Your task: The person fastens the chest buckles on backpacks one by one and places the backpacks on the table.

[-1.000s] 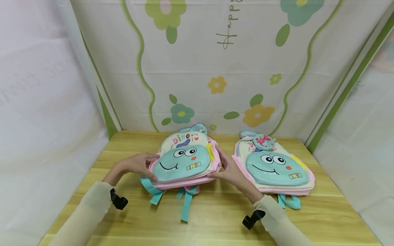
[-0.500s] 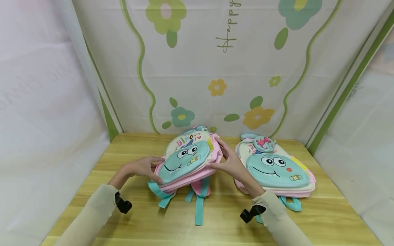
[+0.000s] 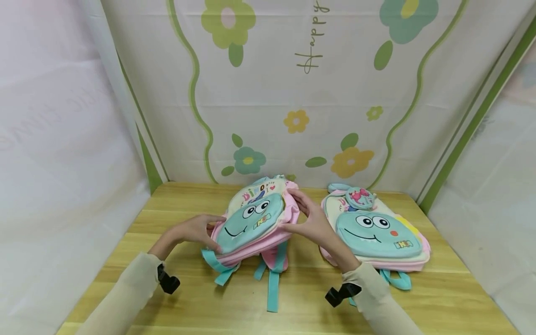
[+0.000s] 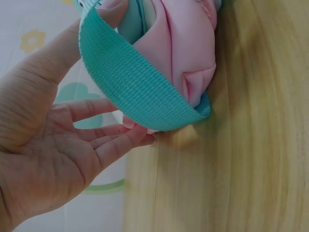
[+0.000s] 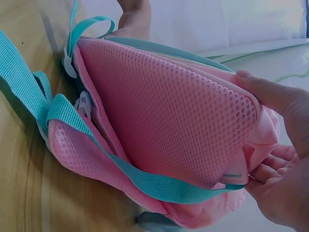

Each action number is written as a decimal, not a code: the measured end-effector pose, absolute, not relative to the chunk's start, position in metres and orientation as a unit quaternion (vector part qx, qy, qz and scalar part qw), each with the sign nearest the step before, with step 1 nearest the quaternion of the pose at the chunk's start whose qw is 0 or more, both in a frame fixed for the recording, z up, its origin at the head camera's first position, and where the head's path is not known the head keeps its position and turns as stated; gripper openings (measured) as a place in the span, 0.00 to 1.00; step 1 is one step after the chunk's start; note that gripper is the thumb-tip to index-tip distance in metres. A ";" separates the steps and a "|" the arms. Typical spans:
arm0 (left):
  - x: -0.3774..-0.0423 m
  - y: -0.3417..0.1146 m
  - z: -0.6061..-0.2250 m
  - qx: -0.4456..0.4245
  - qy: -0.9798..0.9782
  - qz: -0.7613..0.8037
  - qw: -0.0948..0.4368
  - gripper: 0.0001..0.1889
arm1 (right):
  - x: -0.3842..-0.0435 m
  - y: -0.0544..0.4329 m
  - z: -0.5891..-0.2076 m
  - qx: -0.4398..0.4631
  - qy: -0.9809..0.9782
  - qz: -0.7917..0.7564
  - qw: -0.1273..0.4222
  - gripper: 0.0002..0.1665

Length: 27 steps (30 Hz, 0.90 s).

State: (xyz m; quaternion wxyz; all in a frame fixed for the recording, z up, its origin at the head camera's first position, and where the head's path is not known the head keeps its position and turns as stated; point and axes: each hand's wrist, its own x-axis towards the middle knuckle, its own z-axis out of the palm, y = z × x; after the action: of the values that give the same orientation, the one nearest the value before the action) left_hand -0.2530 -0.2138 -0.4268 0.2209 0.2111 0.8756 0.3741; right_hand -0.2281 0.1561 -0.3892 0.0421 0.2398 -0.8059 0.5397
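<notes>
Holding the left bag by both sides in the head view: pinching its left edge between thumb and fingers of the left hand, gripping its right side with the right hand. Facing up with a smiling blue face, raised at the near end over the left-centre of the table, with teal straps hanging on the near side. Showing also the right bag flat on the table, just to the right, partly hidden by the right forearm, with a round pouch at its far end. Backed on the far side by a flowered cloth.

From the left wrist, showing the left palm, with fingers behind a teal strap at the pink side and thumb at the blue front.

From the right wrist, showing the pink mesh back tilted up from the table, with a white buckle near the left hand's end. Pressing the thumb on the edge, curling the fingers against the pink side.
</notes>
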 end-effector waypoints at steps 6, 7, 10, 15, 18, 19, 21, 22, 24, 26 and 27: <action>-0.255 -0.213 -0.429 0.211 0.883 0.367 0.205 0.54 | -0.231 0.155 -0.383 0.259 -0.810 0.523 0.051 0.55; -0.256 -0.212 -0.429 0.213 0.883 0.366 0.202 0.54 | -0.232 0.155 -0.381 0.262 -0.809 0.524 0.052 0.55; -0.257 -0.211 -0.430 0.213 0.881 0.371 0.201 0.55 | -0.235 0.154 -0.377 0.267 -0.807 0.524 0.053 0.54; -0.257 -0.210 -0.433 0.214 0.876 0.381 0.203 0.55 | -0.239 0.150 -0.372 0.269 -0.811 0.517 0.053 0.53; -0.257 -0.210 -0.434 0.216 0.874 0.385 0.204 0.55 | -0.240 0.147 -0.368 0.276 -0.810 0.514 0.056 0.54; -0.257 -0.209 -0.434 0.218 0.873 0.386 0.205 0.54 | -0.241 0.146 -0.367 0.279 -0.809 0.514 0.057 0.54; -0.257 -0.209 -0.435 0.220 0.870 0.389 0.208 0.54 | -0.242 0.143 -0.363 0.285 -0.808 0.513 0.058 0.54; -0.257 -0.208 -0.436 0.221 0.869 0.391 0.209 0.54 | -0.242 0.142 -0.361 0.287 -0.807 0.513 0.058 0.53; -0.258 -0.207 -0.437 0.225 0.866 0.394 0.211 0.54 | -0.243 0.139 -0.357 0.293 -0.805 0.512 0.059 0.53; -0.259 -0.206 -0.439 0.228 0.864 0.395 0.214 0.53 | -0.243 0.136 -0.352 0.301 -0.802 0.512 0.061 0.52; -0.259 -0.206 -0.439 0.231 0.862 0.396 0.216 0.53 | -0.244 0.134 -0.350 0.305 -0.800 0.512 0.062 0.52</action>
State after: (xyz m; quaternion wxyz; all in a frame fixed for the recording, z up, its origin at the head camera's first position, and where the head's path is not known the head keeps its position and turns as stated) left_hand -0.2591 -0.2057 -0.4392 0.2157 0.2306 0.8622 0.3961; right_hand -0.2438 0.1339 -0.3497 0.0624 0.3054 -0.8001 0.5125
